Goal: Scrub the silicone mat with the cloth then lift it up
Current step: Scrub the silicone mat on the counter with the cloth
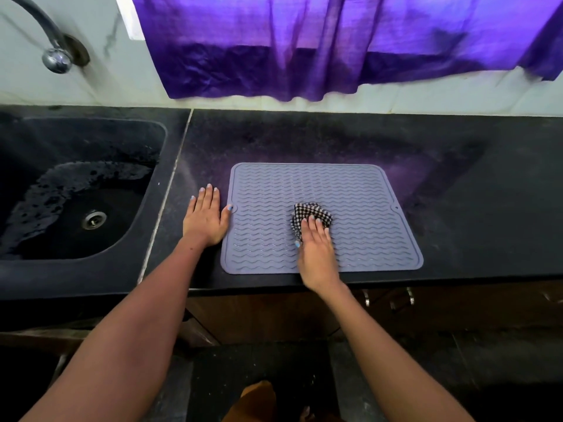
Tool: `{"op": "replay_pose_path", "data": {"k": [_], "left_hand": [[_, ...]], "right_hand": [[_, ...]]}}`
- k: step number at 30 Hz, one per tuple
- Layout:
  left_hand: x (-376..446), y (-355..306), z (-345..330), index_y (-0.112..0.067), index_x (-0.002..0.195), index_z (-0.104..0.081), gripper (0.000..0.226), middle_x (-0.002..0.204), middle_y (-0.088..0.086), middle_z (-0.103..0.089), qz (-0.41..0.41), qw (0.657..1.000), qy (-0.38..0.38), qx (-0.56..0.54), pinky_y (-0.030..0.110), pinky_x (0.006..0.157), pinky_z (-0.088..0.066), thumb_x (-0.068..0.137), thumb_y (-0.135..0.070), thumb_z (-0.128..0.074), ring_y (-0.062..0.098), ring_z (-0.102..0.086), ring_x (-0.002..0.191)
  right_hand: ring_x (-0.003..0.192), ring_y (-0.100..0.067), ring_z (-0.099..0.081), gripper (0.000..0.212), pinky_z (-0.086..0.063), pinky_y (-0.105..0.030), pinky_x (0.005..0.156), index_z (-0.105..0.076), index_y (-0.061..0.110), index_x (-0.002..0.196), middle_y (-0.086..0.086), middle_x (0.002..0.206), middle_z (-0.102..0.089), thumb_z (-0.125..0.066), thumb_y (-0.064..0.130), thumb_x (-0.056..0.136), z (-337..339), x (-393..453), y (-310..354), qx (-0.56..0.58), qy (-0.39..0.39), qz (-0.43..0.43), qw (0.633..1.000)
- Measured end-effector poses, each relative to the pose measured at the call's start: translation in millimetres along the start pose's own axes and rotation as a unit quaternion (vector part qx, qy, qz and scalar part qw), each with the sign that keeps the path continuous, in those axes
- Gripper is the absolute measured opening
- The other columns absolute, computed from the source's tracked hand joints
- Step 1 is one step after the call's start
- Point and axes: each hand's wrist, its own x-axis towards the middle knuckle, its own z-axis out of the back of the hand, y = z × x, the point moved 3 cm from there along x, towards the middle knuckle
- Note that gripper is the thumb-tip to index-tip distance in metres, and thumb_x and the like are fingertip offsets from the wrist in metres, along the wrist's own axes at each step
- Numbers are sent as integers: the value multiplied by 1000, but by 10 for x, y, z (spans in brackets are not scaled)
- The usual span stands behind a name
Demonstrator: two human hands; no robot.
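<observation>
The grey silicone mat (350, 193) lies flat on the black stone countertop (472, 208), its near edge close to the counter's front lip. Its surface carries wavy ribs across the whole panel, with a small hole tab at the middle of each side edge.

My right hand (315, 248) lies palm down on the mat, just nearer to me than the mat's middle. Its fingers are extended and pressed onto a bunched black-and-white checked cloth (310, 213); the thumb lies along the cloth's left side. The cloth sits on the mat, mostly beyond my fingertips, with its nearer part covered by my hand. I cannot tell whether the thumb pinches the fabric or merely lies against it.

My left hand (207, 216) lies flat on the countertop immediately left of the mat, fingers straight and close together, pointing away from me. It grips nothing. The thumb reaches to the mat's left edge at the hole tab and touches it there.

Left of the mat, past a pale seam in the stone, a black sink (45, 138) is set into the counter, with a metal drain (93, 220) in its basin and wet patches around it. A metal tap (45, 35) stands on the wall above the sink. Beyond the mat, a purple curtain (335, 47) hangs against the pale wall. Below the mat, cabinet fronts with metal handles (409, 295) show under the counter edge.
</observation>
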Motion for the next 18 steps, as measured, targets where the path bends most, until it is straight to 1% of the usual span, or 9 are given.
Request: {"op": "replay_pose_path", "data": {"k": [2, 7, 8, 10, 11, 13, 14, 16, 18], "left_hand": [[4, -3, -7, -6, 150, -6, 63, 159, 10, 0, 1, 1000, -1, 5, 37, 119, 5, 100, -43, -17, 21, 3, 147], [14, 7, -19, -6, 150, -5, 63, 159, 9, 2, 4, 1000, 2, 6, 37, 119, 5, 100, -43, -16, 21, 4, 147], [11, 6, -15, -6, 150, -5, 63, 159, 9, 1, 4, 1000, 3, 6, 37, 119, 5, 100, -43, -16, 21, 4, 147], [4, -1, -17, -5, 150, -5, 63, 159, 10, 1, 3, 1000, -1, 6, 37, 119, 5, 100, -42, -16, 21, 4, 147], [1, -4, -12, -5, 150, -6, 63, 159, 10, 0, 1, 1000, -2, 4, 37, 119, 5, 100, -42, -16, 21, 4, 147], [1, -6, -3, -5, 150, -6, 63, 159, 10, 0, 0, 1000, 1, 2, 37, 119, 5, 100, -43, -16, 21, 4, 147], [-5, -9, -2, -5, 150, -6, 63, 159, 10, 0, 0, 1000, 3, 5, 37, 119, 5, 100, -43, -16, 21, 4, 147], [-9, -9, 2, -5, 150, -5, 63, 159, 9, 1, 1, 1000, 2, 7, 37, 119, 5, 100, -43, -15, 20, 5, 147], [-11, -9, 1, -5, 150, -5, 63, 159, 10, 1, 0, 1000, -1, 4, 37, 119, 5, 100, -43, -15, 20, 4, 147]], "right_hand": [[146, -20, 3, 61, 12, -27, 114, -7, 6, 148, -11, 158, -4, -38, 11, 96, -60, -7, -45, -64, 1, 45, 997], [146, -16, 6, 61, 9, -25, 114, -3, 10, 149, -4, 158, 5, -36, 15, 98, 33, 117, -127, -68, 120, 73, 988], [146, -15, 3, 59, 6, -27, 116, -8, 11, 149, -2, 158, 1, -37, 11, 98, 79, 146, -118, -21, 135, 59, 989], [144, -14, -13, 51, -8, -30, 117, -24, 12, 146, 4, 155, -16, -38, 6, 97, 206, 244, -132, 175, 167, -11, 970], [137, -15, -27, 46, -19, -29, 113, -31, 11, 143, 5, 149, -29, -37, 6, 98, 305, 312, -134, 303, 181, -75, 933], [114, -16, -48, 39, -38, -27, 98, -41, 8, 138, -3, 132, -48, -34, 9, 100, 462, 458, -152, 495, 135, -175, 840], [110, -16, -50, 38, -41, -28, 97, -42, 9, 137, -5, 132, -51, -34, 11, 100, 511, 499, -148, 510, 98, -195, 832], [116, -11, -45, 42, -35, -25, 101, -37, 13, 141, 2, 142, -40, -36, 14, 100, 545, 474, -8, 417, 46, -169, 892], [132, -11, -34, 49, -25, -26, 111, -25, 16, 146, 8, 151, -24, -36, 12, 99, 442, 334, 190, 293, 27, -84, 952]]}}
